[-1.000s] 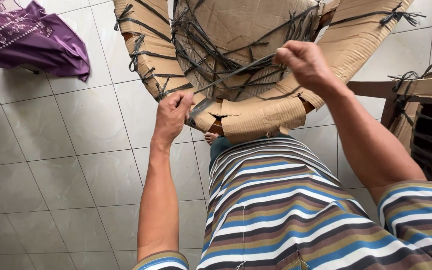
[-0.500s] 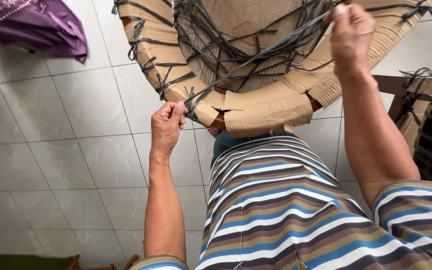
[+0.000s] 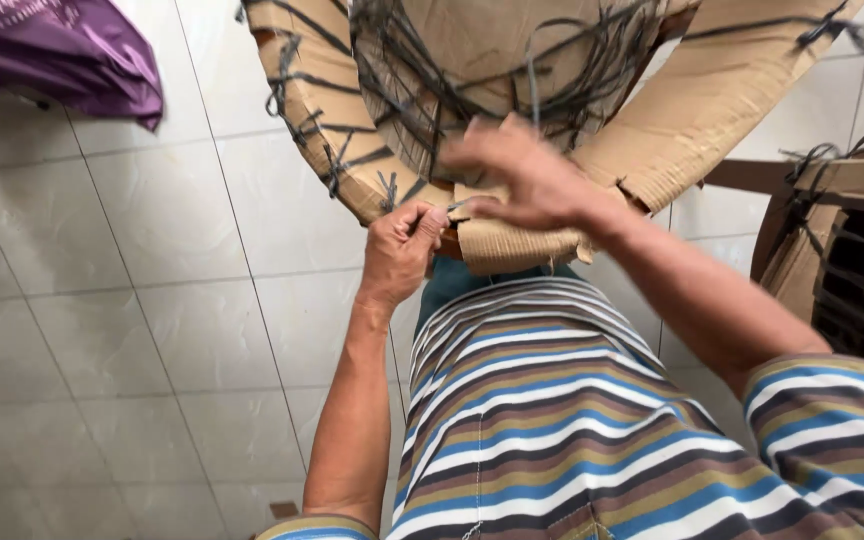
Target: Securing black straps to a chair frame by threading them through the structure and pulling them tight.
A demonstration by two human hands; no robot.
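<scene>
Lowered right hand meets left hand — both hands on cardboard ring.

Your right hand has come down from high up at the top right, where it was pulling a dark strap tight, and now it sits low by the front edge of the cardboard, blurry from moving and close to your left hand. The strap no longer runs up in a long tight line; only a short bit shows between your two hands. Your left hand has turned a little, with its thumb up by that edge.
</scene>
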